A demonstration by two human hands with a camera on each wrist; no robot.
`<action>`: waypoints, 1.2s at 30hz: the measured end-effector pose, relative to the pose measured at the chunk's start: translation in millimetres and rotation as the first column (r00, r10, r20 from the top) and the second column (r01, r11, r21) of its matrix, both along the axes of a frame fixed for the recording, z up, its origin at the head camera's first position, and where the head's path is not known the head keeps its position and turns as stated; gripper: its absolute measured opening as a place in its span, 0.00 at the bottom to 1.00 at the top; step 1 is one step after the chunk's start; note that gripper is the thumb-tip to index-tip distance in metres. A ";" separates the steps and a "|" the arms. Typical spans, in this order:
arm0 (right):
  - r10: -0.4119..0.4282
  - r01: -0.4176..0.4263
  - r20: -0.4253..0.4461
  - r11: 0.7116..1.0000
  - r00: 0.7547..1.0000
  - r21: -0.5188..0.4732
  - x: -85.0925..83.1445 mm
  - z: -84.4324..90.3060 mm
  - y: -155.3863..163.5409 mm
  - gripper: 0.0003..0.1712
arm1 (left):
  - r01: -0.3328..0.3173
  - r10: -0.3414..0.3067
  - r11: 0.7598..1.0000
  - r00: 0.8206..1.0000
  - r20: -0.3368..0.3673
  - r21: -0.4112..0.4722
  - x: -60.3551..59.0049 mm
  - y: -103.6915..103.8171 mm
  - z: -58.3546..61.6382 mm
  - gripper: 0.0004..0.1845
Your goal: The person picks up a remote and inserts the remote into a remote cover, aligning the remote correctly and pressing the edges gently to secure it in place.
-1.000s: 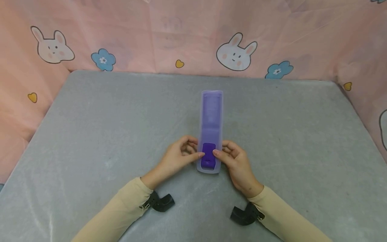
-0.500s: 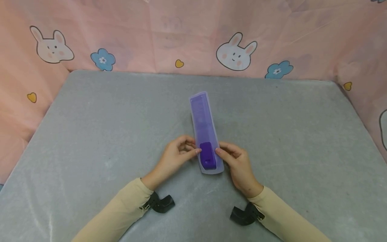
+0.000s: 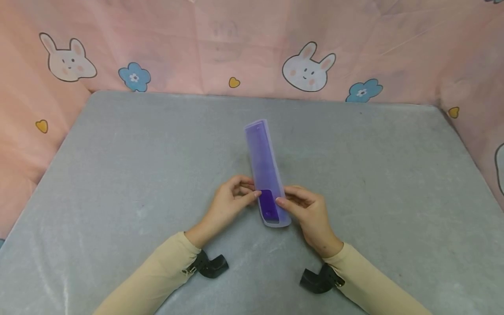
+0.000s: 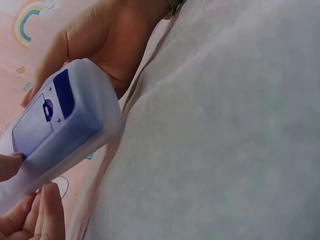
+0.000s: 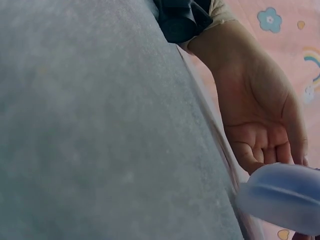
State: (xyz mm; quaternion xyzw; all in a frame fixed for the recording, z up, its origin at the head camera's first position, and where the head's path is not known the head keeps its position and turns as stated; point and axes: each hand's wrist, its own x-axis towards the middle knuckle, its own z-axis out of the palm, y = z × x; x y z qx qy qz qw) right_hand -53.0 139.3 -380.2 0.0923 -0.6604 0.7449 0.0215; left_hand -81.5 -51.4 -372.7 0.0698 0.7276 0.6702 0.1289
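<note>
as each hand (image 3: 230, 202) (image 3: 305, 209) pinches its near end, remote (image 3: 265, 173) in soft sleeve: light, rigid, probably grippy; hold by long edges.

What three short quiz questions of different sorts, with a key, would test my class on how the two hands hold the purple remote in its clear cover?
1. True or false: the remote lies flat on the grey table with no hand touching it.
2. Which end do the left hand and right hand pinch? A) far end B) near end C) middle
3. Fill in: the backdrop shows rabbits, flowers and ____.

Key
1. False; both hands hold it.
2. B
3. hearts
</note>
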 end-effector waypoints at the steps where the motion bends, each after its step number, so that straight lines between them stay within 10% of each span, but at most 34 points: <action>1: 0.007 -0.007 -0.007 1.000 1.000 0.001 0.0 0.0 -0.1 0.14 | -0.008 0.008 1.000 1.000 0.005 0.005 0.1 0.2 -0.2 0.13; 20: 0.056 -0.017 -0.134 0.959 0.989 0.282 3.9 0.9 0.9 0.17 | 0.023 -0.023 1.000 0.999 0.042 -0.002 2.6 1.3 2.8 0.17; 36: 0.178 -0.132 -0.166 0.957 0.970 0.258 1.6 -0.3 0.6 0.20 | 0.061 -0.072 0.990 0.994 0.084 0.129 1.3 -0.9 -0.3 0.17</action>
